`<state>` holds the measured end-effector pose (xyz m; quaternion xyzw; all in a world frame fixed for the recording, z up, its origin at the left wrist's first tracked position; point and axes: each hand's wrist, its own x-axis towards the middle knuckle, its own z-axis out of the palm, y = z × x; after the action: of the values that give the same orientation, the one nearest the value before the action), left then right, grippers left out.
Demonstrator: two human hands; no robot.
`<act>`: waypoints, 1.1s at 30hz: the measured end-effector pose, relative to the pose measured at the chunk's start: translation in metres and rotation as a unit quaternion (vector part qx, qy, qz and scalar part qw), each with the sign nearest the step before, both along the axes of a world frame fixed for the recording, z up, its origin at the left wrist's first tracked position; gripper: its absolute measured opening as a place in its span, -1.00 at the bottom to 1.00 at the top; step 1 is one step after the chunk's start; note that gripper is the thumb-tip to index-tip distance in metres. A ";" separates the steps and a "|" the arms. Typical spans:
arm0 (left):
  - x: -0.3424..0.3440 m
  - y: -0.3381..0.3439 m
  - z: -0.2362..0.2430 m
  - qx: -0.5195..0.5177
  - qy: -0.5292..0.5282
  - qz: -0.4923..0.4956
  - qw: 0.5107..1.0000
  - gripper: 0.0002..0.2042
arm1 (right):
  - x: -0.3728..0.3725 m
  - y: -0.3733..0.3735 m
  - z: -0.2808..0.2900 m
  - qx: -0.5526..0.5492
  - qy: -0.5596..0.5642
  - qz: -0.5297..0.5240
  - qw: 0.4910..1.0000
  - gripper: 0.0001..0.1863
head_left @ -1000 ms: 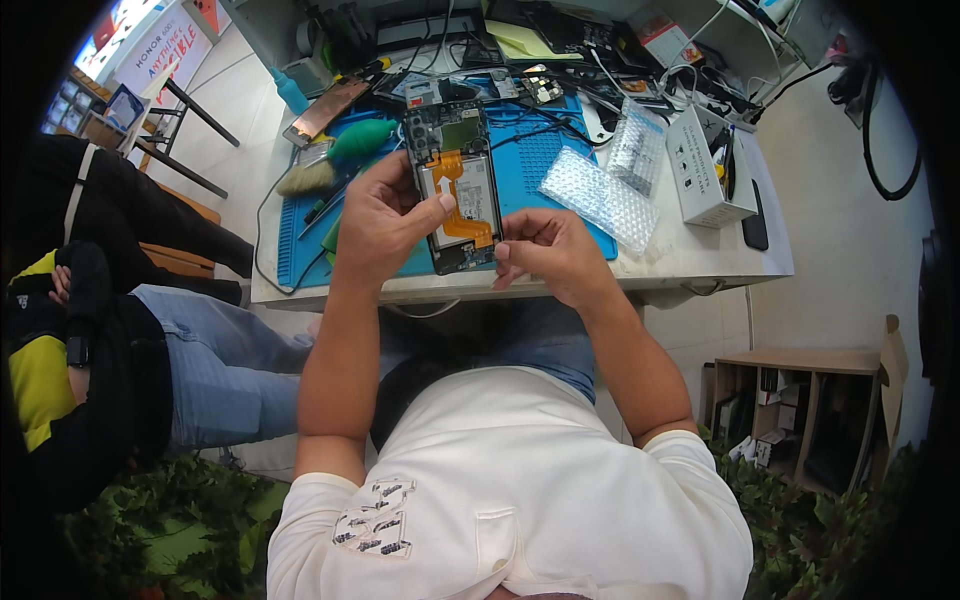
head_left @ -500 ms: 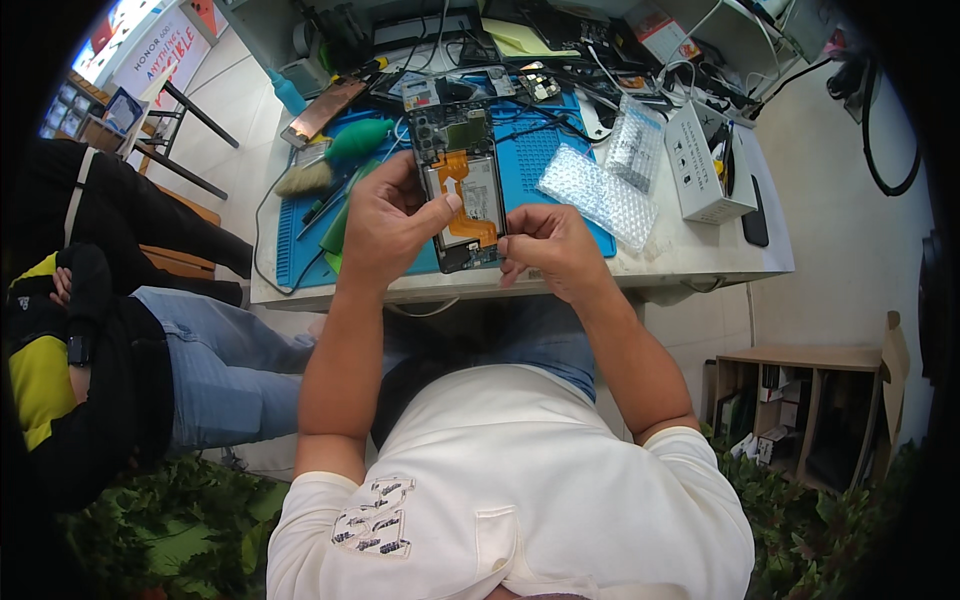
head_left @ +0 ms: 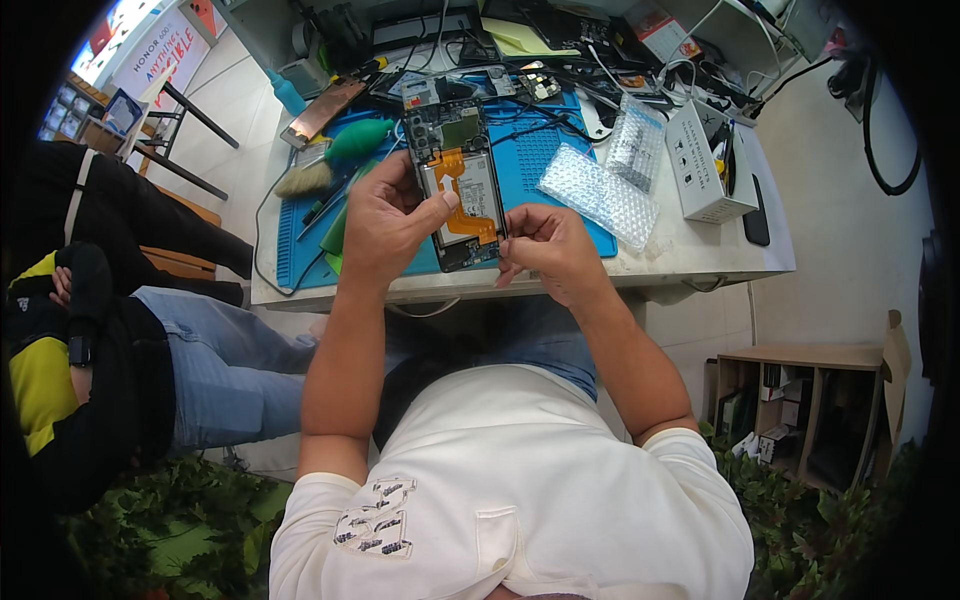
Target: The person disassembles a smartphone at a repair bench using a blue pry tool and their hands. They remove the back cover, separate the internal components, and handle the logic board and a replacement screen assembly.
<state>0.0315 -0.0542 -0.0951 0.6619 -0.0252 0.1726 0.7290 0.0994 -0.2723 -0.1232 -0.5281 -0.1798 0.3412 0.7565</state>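
Observation:
An opened smartphone [head_left: 484, 193] is held up over the front of the workbench, its battery and circuit boards bare. An orange flex cable [head_left: 472, 222] runs down across the battery. My left hand [head_left: 392, 218] grips the phone by its left edge, thumb lying over the cable and the other fingers behind. At the lower right edge of the phone, my right hand [head_left: 552, 248] is closed, with thumb and curled fingers pinching the frame near the bottom corner. Whether anything small sits between those fingertips I cannot make out.
Under the phone lies a blue repair mat [head_left: 540, 165]. A green air blower [head_left: 360, 139] and a brush [head_left: 304, 178] rest at left, bubble wrap [head_left: 600, 195] and a white box [head_left: 708, 165] at right. Cables clutter the back. A person [head_left: 90, 340] is at my left.
The phone has tilted slightly in my hands, and my left thumb has shifted a little on the cable. My right hand stays at the lower right edge.

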 end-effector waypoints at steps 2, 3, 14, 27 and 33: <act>-0.001 0.000 0.001 -0.001 0.004 0.000 1.000 -0.59 | 0.000 0.000 -0.001 -0.001 -0.001 0.000 1.000 -0.79; -0.001 -0.001 0.001 -0.003 0.006 -0.001 1.000 -0.59 | 0.000 0.000 -0.002 -0.002 -0.002 0.000 1.000 -0.80; -0.002 0.002 -0.001 -0.007 -0.004 -0.014 1.000 -0.59 | 0.001 -0.001 -0.004 0.023 0.020 0.012 0.999 -0.85; 0.001 0.004 -0.006 -0.052 0.023 -0.031 0.998 -0.60 | 0.006 -0.004 -0.006 -0.019 0.030 0.035 0.999 -0.73; 0.006 -0.008 -0.012 -0.020 0.053 0.019 0.998 -0.64 | -0.019 0.018 0.030 -0.170 -0.424 -0.144 0.878 -0.25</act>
<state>0.0376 -0.0625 -0.1068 0.6555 0.0297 0.1519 0.7392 0.0803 -0.2539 -0.0936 -0.7627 -0.3443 -0.0028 0.5475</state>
